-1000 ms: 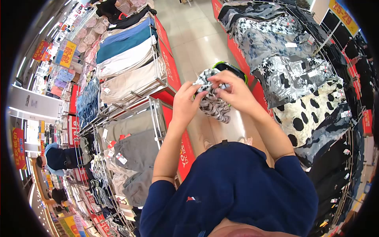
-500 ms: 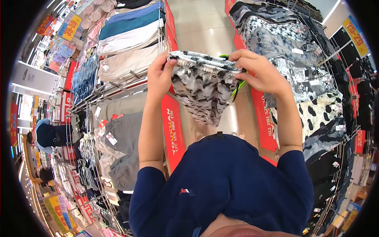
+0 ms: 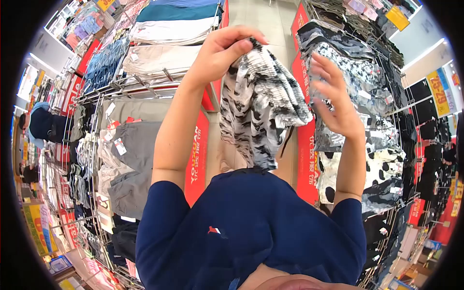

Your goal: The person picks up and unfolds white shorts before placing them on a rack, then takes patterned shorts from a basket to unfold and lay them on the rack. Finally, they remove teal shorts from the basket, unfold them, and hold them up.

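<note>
Pinched at one end of its gathered elastic waistband, a pair of grey, black and white camouflage-print pants [image 3: 256, 96] hangs in front of me. My left hand [image 3: 224, 54] is closed on that waistband at the upper left. The other end of the band droops free to the right, with a dark drawstring below it. My right hand [image 3: 332, 96] is a little to the right of the cloth and apart from it. Its fingers are spread, somewhat blurred, and hold nothing. The lower part of the pants hangs in folds near my waist.
Folded pants in teal, white and beige [image 3: 166, 58] lie on a metal rack to the left, with grey pants [image 3: 137, 140] nearer me. Patterned pants [image 3: 362, 164] fill the right rack. Red panels [image 3: 198, 157] edge the tiled aisle [image 3: 261, 17]. Another person [image 3: 46, 121] stands far left.
My right hand has let go of the waistband and moved right, opening. My left hand has risen to the right, and the pants now droop from it. The bright green item behind them is out of sight.
</note>
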A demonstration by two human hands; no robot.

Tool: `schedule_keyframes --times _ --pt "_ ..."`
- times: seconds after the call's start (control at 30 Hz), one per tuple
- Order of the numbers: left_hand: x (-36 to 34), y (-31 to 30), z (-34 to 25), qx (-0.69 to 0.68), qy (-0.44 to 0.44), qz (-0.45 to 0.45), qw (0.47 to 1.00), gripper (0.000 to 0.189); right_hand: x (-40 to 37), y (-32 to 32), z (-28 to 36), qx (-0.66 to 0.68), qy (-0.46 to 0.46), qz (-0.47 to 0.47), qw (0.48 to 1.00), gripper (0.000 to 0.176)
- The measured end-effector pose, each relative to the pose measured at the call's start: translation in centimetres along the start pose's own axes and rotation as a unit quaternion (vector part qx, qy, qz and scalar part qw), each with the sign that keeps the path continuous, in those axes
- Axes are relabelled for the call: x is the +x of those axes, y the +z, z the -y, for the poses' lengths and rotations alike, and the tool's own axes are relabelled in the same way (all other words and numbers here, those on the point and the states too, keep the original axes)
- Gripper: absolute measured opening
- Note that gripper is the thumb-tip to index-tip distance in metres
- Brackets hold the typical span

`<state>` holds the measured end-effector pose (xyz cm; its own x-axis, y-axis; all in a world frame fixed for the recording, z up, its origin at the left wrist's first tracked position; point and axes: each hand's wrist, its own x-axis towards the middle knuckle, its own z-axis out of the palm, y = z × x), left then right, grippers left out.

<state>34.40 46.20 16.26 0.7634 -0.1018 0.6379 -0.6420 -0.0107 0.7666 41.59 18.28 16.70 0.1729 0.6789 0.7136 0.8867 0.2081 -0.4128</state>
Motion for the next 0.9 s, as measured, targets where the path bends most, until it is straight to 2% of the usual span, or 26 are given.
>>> schedule_keyframes --times 0.1,0.23,0.3,0.37,0.43,0.5,0.53,0.63,0.67,0.77,0.8,0.9 --pt "1.4 -0.2 0.7 0.003 0.006 0.058 0.998 0.021 2.2 0.1 2.0 -0.207 -0.074 0.165 0.962 0.041" --pt "2.7 0.5 1.6 0.018 0.016 0.075 0.997 0.025 4.8 0.7 2.3 -0.234 -0.137 0.206 0.940 0.032" --pt "3.2 0.5 2.6 -0.002 0.027 0.094 0.995 0.024 5.7 1.4 2.1 -0.237 -0.153 0.225 0.933 0.021" --pt "3.8 0.3 6.3 -0.071 0.002 0.061 0.996 0.027 6.4 1.9 1.4 -0.236 -0.156 0.258 0.924 0.015" --pt "3.9 0.1 7.3 -0.182 -0.028 0.044 0.982 0.028 7.0 2.8 0.8 -0.240 -0.159 0.254 0.923 0.023" --pt "3.5 -0.4 8.0 -0.218 -0.040 0.036 0.975 0.029 7.2 3.5 0.5 -0.240 -0.157 0.254 0.923 0.028" --pt "3.4 -0.7 8.3 -0.227 -0.046 0.028 0.972 0.030 7.3 3.4 0.7 -0.259 -0.150 0.270 0.915 0.035" --pt "3.1 -1.8 8.0 -0.239 -0.060 0.009 0.969 0.030 7.1 3.9 1.1 -0.327 -0.159 0.272 0.891 0.038" --pt "3.1 -2.1 7.7 -0.241 -0.059 0.013 0.969 0.030 7.0 4.0 0.8 -0.400 -0.185 0.275 0.855 0.039" --pt "3.3 -2.5 8.0 -0.248 -0.057 0.029 0.967 0.031 7.1 4.5 -0.6 -0.409 -0.231 0.210 0.858 0.034" --pt "3.5 -2.4 7.7 -0.243 -0.043 0.027 0.969 0.031 7.2 4.6 -1.2 -0.401 -0.246 0.195 0.860 0.024" --pt "4.1 -2.5 7.8 -0.237 -0.040 0.045 0.970 0.034 7.9 5.0 -1.8 -0.361 -0.248 0.184 0.880 0.014"
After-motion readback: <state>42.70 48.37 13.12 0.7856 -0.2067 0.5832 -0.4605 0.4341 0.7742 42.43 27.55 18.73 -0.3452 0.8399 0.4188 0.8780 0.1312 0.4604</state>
